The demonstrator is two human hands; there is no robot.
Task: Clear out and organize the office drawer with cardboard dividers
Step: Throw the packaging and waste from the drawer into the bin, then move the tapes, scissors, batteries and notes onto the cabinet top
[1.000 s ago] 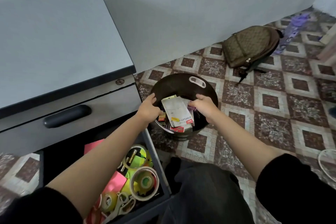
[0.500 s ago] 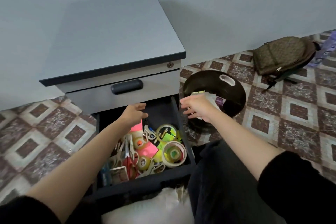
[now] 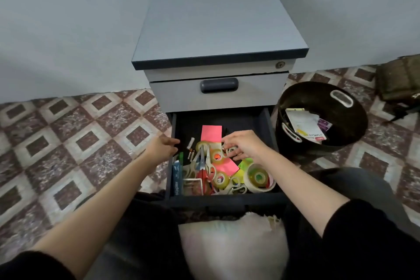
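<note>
A: Where are the grips sitting against the drawer [image 3: 266, 125]?

B: The left grip [image 3: 162, 149] is hovering at its left wall with fingers loosely curled. I cannot tell whether it is clasping the rim. The right grip [image 3: 246, 145] is reaching down onto the small tape rolls [image 3: 217, 157] mid-drawer with fingers bent. I cannot tell if it is pinching or only touching.

A: And room?

B: Clutter is crowding the front half, up to the large tape roll [image 3: 259, 176]. Bare dark bottom is showing behind the pink pad [image 3: 211, 132]. The black bin [image 3: 354, 120] is standing just beside the right wall.
</note>
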